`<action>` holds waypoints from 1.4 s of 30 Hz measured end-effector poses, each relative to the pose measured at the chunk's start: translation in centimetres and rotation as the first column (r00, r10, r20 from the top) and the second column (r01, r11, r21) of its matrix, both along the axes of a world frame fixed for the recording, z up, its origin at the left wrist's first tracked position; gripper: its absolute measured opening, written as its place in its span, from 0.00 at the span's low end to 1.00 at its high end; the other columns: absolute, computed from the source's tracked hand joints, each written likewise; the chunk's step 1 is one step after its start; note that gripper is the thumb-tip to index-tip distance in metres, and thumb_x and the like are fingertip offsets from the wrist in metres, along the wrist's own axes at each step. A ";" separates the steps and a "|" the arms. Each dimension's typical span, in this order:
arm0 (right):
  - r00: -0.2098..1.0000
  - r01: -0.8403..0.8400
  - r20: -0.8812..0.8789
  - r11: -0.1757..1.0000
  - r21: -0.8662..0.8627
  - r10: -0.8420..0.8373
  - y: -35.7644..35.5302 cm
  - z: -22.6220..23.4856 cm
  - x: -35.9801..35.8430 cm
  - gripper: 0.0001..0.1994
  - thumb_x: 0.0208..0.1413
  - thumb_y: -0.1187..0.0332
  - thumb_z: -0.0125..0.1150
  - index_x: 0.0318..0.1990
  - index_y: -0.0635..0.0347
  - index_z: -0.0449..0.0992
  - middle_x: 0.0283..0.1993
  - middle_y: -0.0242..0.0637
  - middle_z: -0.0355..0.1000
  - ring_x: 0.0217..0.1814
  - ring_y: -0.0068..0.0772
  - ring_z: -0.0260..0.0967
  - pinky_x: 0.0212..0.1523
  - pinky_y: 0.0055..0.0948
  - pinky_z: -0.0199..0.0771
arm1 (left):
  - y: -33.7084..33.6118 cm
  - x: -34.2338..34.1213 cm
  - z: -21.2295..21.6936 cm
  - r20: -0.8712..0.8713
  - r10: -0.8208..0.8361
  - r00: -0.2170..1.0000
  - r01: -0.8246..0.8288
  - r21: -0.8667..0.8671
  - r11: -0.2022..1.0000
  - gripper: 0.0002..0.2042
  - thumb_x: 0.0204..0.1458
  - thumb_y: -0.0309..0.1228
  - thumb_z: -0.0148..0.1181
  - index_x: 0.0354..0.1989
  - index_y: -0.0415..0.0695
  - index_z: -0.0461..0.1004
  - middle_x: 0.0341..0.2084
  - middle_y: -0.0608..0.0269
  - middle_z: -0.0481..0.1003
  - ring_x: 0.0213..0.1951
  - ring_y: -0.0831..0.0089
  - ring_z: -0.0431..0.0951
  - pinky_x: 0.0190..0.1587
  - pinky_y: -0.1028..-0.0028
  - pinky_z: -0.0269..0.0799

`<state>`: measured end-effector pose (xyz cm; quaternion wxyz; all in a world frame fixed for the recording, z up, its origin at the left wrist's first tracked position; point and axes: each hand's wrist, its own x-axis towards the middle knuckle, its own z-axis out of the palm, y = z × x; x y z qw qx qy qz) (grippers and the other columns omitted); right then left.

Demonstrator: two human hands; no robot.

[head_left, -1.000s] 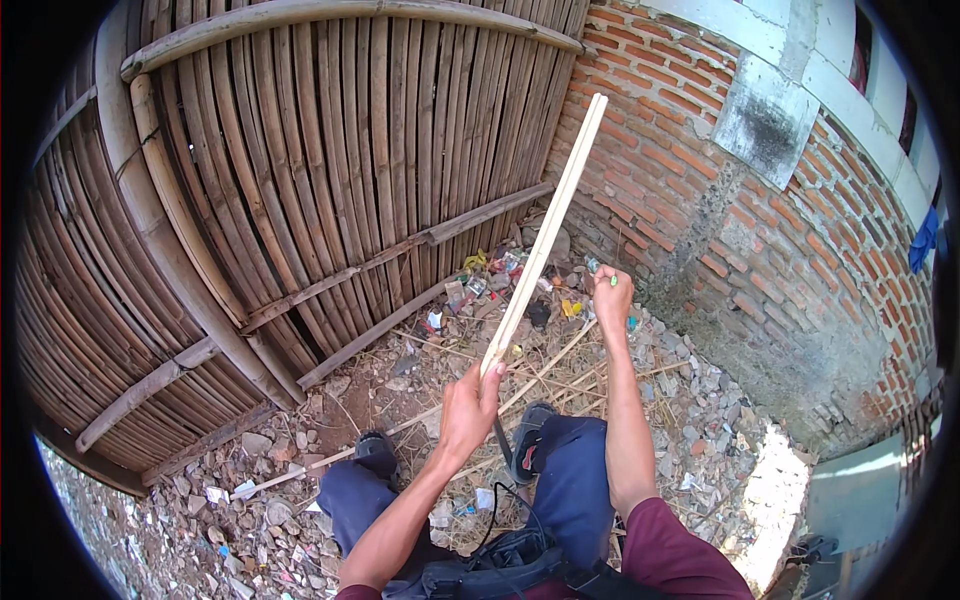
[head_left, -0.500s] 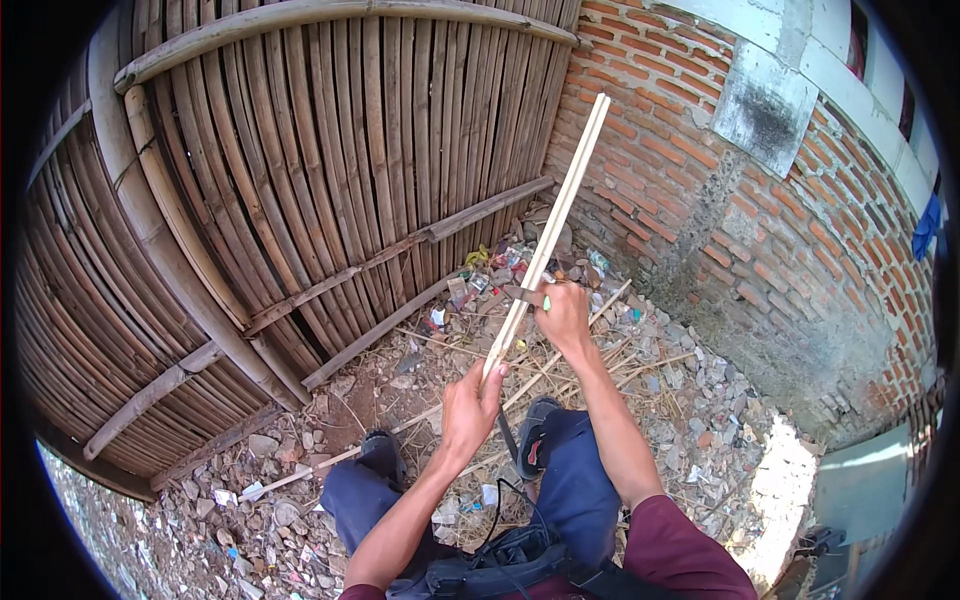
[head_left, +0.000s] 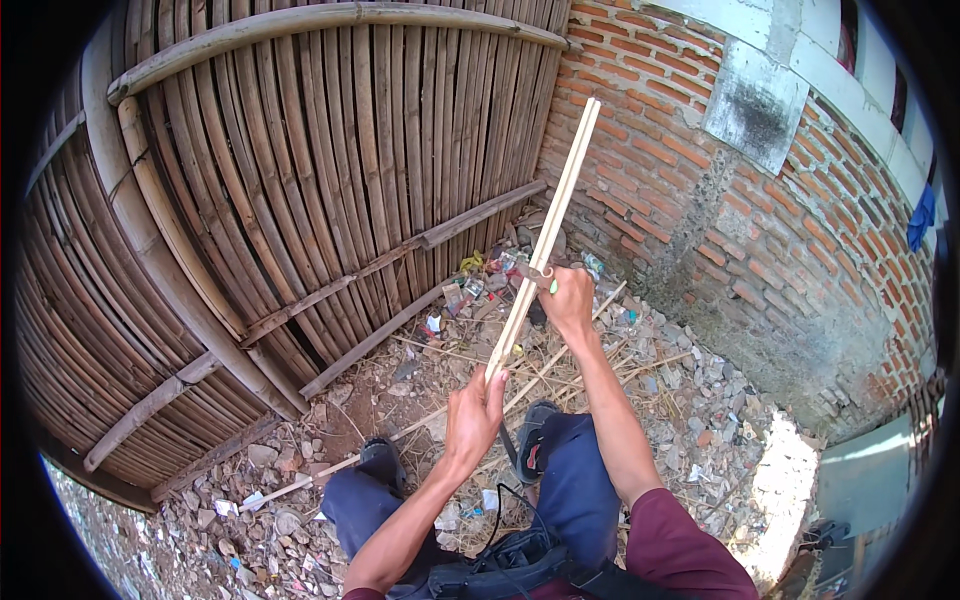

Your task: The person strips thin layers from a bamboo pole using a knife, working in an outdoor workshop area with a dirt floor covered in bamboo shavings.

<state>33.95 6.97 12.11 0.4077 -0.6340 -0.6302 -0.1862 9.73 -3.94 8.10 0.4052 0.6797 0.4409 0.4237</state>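
Observation:
A long pale split bamboo strip (head_left: 568, 180), with a groove or gap down its length, slants up and away from me. My left hand (head_left: 472, 420) is closed around its lower end. Farther up, my right hand (head_left: 568, 303) grips a knife (head_left: 528, 273), its dark blade lying across the strip. A bit of green shows at the knife's handle. Beside the blade, a thin shaving (head_left: 546, 270) curls up. Whether the strip is one piece or two laid together, I cannot tell.
A bamboo-slat fence (head_left: 390, 140) rises on the left and meets a brick wall (head_left: 650, 170) on the right. Stones and litter (head_left: 690, 420) cover the ground. Another pale stick (head_left: 330, 472) lies by my shoes, with dry stalks (head_left: 640, 368) to the right.
My right hand and the knife have moved slightly up along the strip, and a curled shaving now shows at the blade. My left hand keeps its hold on the lower end.

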 end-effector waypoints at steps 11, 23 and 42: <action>0.997 0.030 0.071 0.999 -0.013 -0.029 2.9 4.5 0.5 0.11 0.52 0.65 0.65 0.39 0.54 0.90 0.28 0.55 0.80 0.32 0.59 0.82 0.37 0.52 0.82 | 0.9 -0.4 0.6 0.035 0.028 0.999 -0.027 -0.028 0.999 0.17 0.72 0.39 0.54 0.51 0.35 0.77 0.16 0.53 0.69 0.20 0.74 0.67 0.26 0.62 0.66; 0.982 -0.040 0.187 0.995 0.088 0.023 3.2 4.4 -1.6 0.07 0.53 0.69 0.65 0.36 0.54 0.89 0.26 0.52 0.80 0.30 0.55 0.81 0.33 0.50 0.78 | 0.9 -2.7 0.5 0.076 0.041 0.996 -0.036 -0.055 0.998 0.19 0.72 0.41 0.54 0.48 0.34 0.79 0.17 0.55 0.69 0.23 0.73 0.67 0.29 0.62 0.66; 0.925 -0.092 0.374 0.994 0.060 0.063 3.7 6.3 1.4 0.15 0.48 0.60 0.64 0.19 0.64 0.77 0.22 0.53 0.75 0.26 0.58 0.77 0.29 0.52 0.76 | 0.3 -2.0 -0.3 0.078 -0.013 0.997 0.008 0.062 0.998 0.18 0.72 0.39 0.54 0.53 0.33 0.79 0.13 0.52 0.70 0.16 0.71 0.72 0.22 0.62 0.66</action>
